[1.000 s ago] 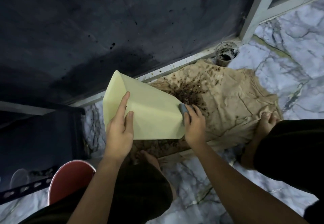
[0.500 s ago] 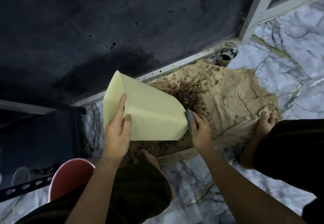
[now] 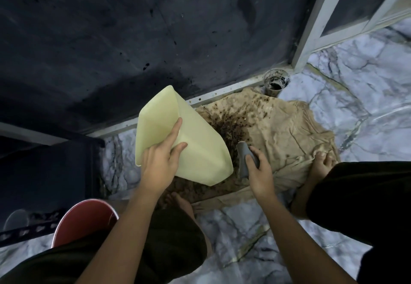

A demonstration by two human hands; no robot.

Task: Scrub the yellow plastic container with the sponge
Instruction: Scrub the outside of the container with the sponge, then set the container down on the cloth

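scrubbing under way, sponge off the tub

left hand [image 3: 159, 163] grips the tipped yellow plastic container [image 3: 195, 150]; right hand [image 3: 259, 172] clutches the grey sponge [image 3: 243, 161] just beside it.

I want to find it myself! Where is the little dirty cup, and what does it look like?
Find the pale metal door frame at the upper right and follow it down to the marble floor. At its foot, just past the far edge of the stained tan cloth, stands the small clear cup. It alone is see-through, with dark muck inside.
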